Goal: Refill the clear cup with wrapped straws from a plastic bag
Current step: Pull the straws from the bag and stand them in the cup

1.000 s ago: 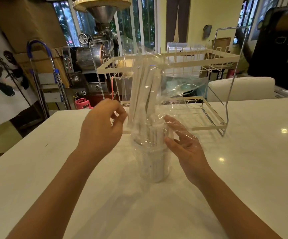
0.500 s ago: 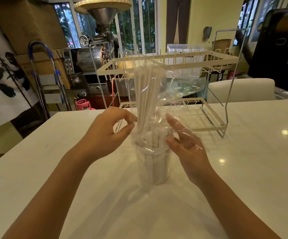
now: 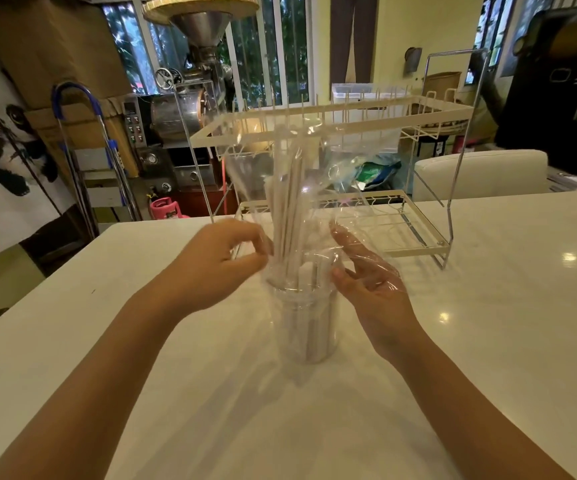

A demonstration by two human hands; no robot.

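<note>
On the white surface (image 3: pixel 488 341) stood a clear cup (image 3: pixel 306 327) of wrapped straws (image 3: pixel 290 202) draped in a plastic bag (image 3: pixel 346 168). The left hand (image 3: pixel 218 268) pinched the film; the right hand (image 3: pixel 370 285) lay open against it.

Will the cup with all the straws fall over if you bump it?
Probably easily. The clear cup is tall and narrow, and the straws stick up far above its rim, so it looks top-heavy. It also looks light, and the white table seems glossy, so it may slide first.
</note>
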